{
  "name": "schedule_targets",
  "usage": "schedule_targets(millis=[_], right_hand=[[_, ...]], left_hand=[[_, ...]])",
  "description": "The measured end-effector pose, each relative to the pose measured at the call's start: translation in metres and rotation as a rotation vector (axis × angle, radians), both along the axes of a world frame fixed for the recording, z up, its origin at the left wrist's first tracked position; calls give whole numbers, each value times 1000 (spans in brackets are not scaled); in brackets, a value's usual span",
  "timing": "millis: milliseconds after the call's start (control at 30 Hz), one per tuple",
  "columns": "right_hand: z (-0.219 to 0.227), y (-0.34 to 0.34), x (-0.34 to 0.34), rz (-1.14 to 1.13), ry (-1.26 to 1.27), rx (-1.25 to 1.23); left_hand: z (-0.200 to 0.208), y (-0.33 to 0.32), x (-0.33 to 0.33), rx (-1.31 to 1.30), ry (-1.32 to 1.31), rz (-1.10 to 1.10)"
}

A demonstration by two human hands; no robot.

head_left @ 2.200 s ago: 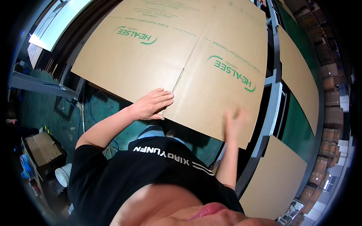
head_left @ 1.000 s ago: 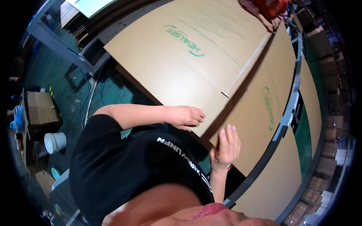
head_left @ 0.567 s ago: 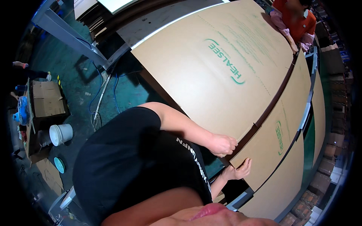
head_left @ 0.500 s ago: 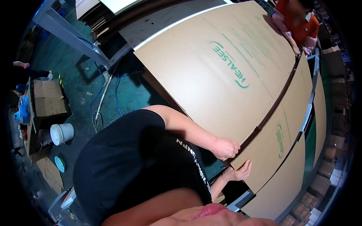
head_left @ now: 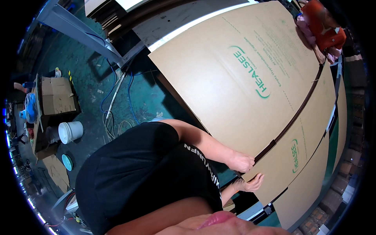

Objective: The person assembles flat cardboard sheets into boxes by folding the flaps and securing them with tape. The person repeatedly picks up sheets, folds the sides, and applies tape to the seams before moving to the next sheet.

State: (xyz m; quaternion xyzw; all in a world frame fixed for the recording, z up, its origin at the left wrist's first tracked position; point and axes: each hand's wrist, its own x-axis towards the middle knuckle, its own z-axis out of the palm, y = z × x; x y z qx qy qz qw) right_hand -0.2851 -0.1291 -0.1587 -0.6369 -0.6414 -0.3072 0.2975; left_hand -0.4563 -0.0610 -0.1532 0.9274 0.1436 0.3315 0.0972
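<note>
A large tan cardboard sheet (head_left: 211, 82) with green print lies in front of me. Along its right edge runs a dark brown strip (head_left: 300, 111), with a smaller tan cardboard sheet (head_left: 280, 164) on the far side of it. My left hand (head_left: 239, 161) is closed at the large sheet's near corner, by the strip's end; its fingertips are hidden, but it seems to grip the sheet's edge. Just below, my right hand (head_left: 250, 183) is at the smaller sheet's near edge, palm up, fingers bent and apart. Whether it bears any weight I cannot tell.
A co-worker in red (head_left: 319, 27) has a hand at the strip's far end. Metal frame bars (head_left: 74, 35) stand at upper left. Hoses (head_left: 109, 113), a white bucket (head_left: 70, 132) and a cardboard box (head_left: 58, 96) are on the left; stacked cartons (head_left: 333, 199) line the right.
The whole view has shifted, so the sheets and co-worker appear farther right. My left hand remains closed near the corner. My right hand's fingers now look more spread at the smaller sheet's edge.
</note>
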Motion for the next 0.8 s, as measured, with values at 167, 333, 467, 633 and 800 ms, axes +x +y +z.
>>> schedule_targets(millis=[167, 333, 467, 633, 800], right_hand=[[-8, -3, 8, 22, 13, -12], [-10, -9, 11, 4, 39, -45], [7, 1, -12, 18, 163, -158], [19, 7, -18, -51, 67, -204], [31, 7, -3, 85, 43, -345]], left_hand=[[0, -19, -3, -25, -26, 52], [4, -17, -11, -116, -16, 21], [-10, -6, 0, -313, -41, -59], [20, 1, -24, -174, -54, 40], [15, -1, -20, -288, -98, 68]])
